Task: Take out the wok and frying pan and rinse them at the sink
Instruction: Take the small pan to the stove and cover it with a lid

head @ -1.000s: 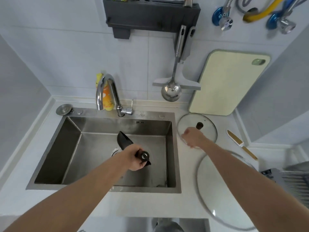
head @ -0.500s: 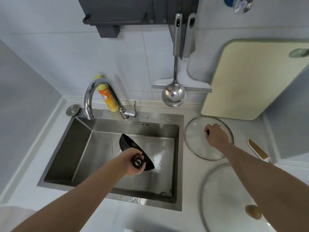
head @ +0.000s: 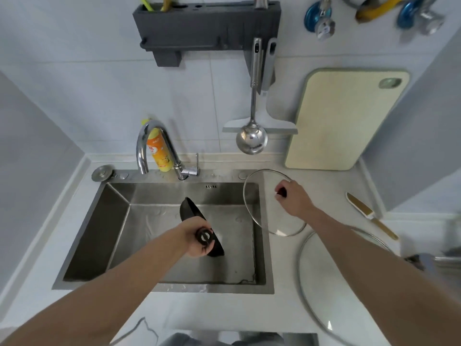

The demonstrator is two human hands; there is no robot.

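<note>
A person stands at a steel sink (head: 119, 221). The left hand (head: 197, 239) grips the handle of a black pan (head: 192, 216), held tipped on edge inside the basin — likely so water drains off. The right hand (head: 294, 198) pinches the knob of a small glass lid (head: 259, 216), raised at a slant over the sink's right rim and the bench (head: 282, 308) — probably next for rinsing.

Both forearms (head: 112, 290) are bare, no sleeves or jewellery showing.
</note>
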